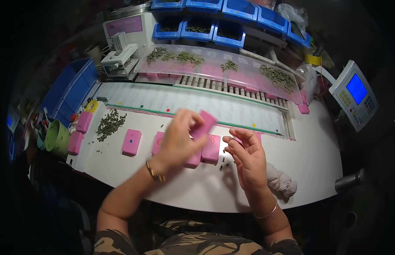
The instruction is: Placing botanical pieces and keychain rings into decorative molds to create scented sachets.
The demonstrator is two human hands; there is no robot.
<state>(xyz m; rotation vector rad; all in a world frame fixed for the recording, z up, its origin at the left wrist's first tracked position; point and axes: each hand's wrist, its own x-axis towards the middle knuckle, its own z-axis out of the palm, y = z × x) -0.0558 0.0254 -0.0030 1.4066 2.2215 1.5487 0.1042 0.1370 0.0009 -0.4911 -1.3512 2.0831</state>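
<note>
A pink block (204, 123) is tilted in the fingers of my left hand (180, 138), which is smeared by motion above the white table. Beneath it, more pink blocks (211, 148) stand in a row, partly covered by that hand and wrist. My right hand (250, 159) is raised to the right of the row, fingers curved and apart, and I see nothing held in it. Small dark pieces (224, 160) are scattered on the table between the row and my right hand. A lone pink block with a blue dot (131, 142) sits farther left.
A heap of small dark pieces (111, 125) lies at left, near a green cup (57, 135) and blue crate (72, 87). Behind runs a white conveyor belt (155, 100), below a translucent shelf (244, 78) with green rings. A bundled cloth (281, 180) and control panel (354, 95) are right.
</note>
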